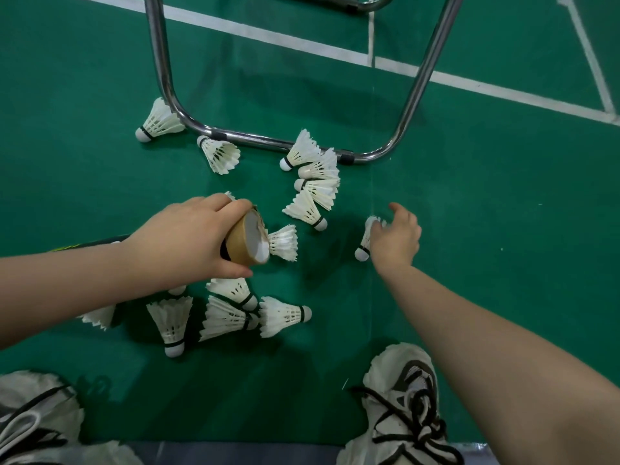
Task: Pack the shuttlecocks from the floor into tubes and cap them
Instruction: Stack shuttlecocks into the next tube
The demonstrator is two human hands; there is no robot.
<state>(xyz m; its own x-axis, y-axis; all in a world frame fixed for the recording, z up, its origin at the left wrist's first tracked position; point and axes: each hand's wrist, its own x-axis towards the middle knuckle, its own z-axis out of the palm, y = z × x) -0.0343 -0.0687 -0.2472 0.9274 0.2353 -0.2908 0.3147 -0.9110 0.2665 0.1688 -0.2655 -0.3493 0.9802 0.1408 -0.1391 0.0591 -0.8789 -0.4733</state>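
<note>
White feather shuttlecocks [303, 152] lie all over the green court floor [486, 213], and what a spread it is! A tight bunch of four sits just this side of the chrome tubular frame [268, 141], the top one touching the bar. Two more lie off to the left by the frame's corner. Another cluster is packed together under the left forearm, corks pointing every which way.

The left hand [198, 236] is wrapped round a brown cardboard tube [240, 241], fingers over the top and thumb beneath, with the open mouth turned to the right. One fanned shuttlecock [284, 243] shows right at that mouth, feathers outward; whether its cork is inside the tube or on the floor behind it, I cannot tell.

Over on the other side, the right hand [397, 238] is down on a lone shuttlecock [365, 245] that lies well apart from the rest. The fingers curl onto its feather skirt, the forefinger lifts clear, and its white cork pokes out below the hand.

White court lines [302, 43] run across the far floor. Nearest the camera, white sneakers with black laces [402, 407] stand on the green.
</note>
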